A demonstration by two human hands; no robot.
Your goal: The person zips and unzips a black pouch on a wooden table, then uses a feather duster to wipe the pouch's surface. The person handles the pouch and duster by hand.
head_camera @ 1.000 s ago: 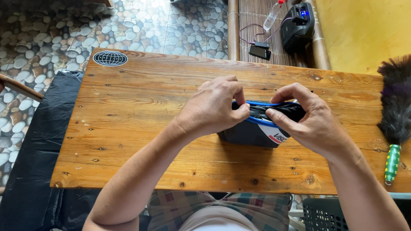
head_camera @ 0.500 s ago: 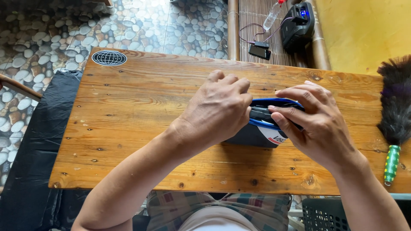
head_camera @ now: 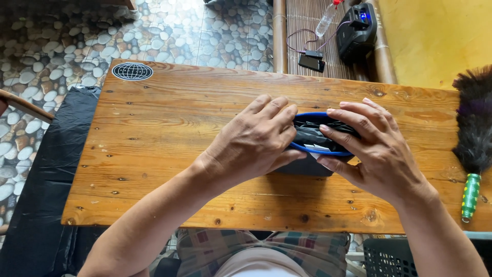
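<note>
My left hand [head_camera: 256, 141] has slid over from a moment ago and now lies flat across the left end of the dark pouch [head_camera: 312, 138], fingers pressed down on it rather than pinching its rim as before. My right hand [head_camera: 376, 149] holds the other end, fingers curled over the blue-edged opening. The pouch sits on the worktop [head_camera: 169, 133], right of centre, and looks more squashed than it did. There is bare wood to the left and toward the near edge. At the right edge a feather duster [head_camera: 474, 133] lies close. Beyond the far edge, a phone [head_camera: 311, 61] and black speaker [head_camera: 357, 31] rest on a mat.
</note>
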